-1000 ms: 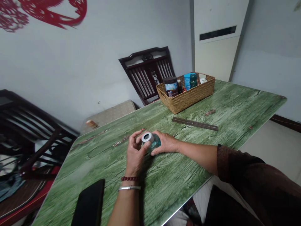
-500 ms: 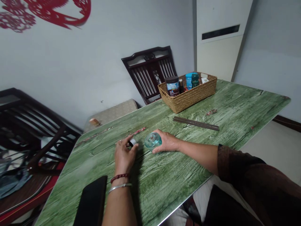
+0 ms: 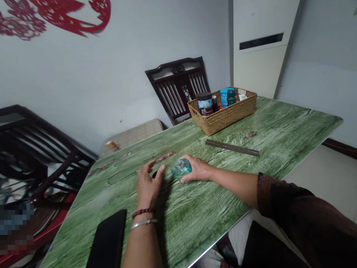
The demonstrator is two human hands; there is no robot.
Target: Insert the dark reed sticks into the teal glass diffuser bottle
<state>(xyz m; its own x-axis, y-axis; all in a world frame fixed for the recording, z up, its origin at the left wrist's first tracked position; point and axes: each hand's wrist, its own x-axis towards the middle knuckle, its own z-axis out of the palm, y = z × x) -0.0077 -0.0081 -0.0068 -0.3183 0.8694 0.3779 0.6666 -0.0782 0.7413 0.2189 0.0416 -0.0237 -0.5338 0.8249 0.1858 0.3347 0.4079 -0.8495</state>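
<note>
Head view, from above the near edge of the table [image 3: 200,208], facing forward and obliquely down at close range, across to the far edge and the wall [image 3: 125,74] beyond.

On the table [image 3: 284,119], my right hand [image 3: 199,169] is around the right side of the bottle [image 3: 180,168]. My left hand [image 3: 147,180] is left of it, apart, with the cap [image 3: 154,174] between thumb and fingers. The phone [image 3: 107,240] lies left of my left forearm. Beyond my right forearm lie the sticks [image 3: 231,147], and behind them stands the basket [image 3: 228,121], a jar [image 3: 205,107] at its left end. Of 2 chairs, 1 chair [image 3: 181,87] stands behind the table, left of the basket; the other chair [image 3: 41,149] stands off the table's left side.
</note>
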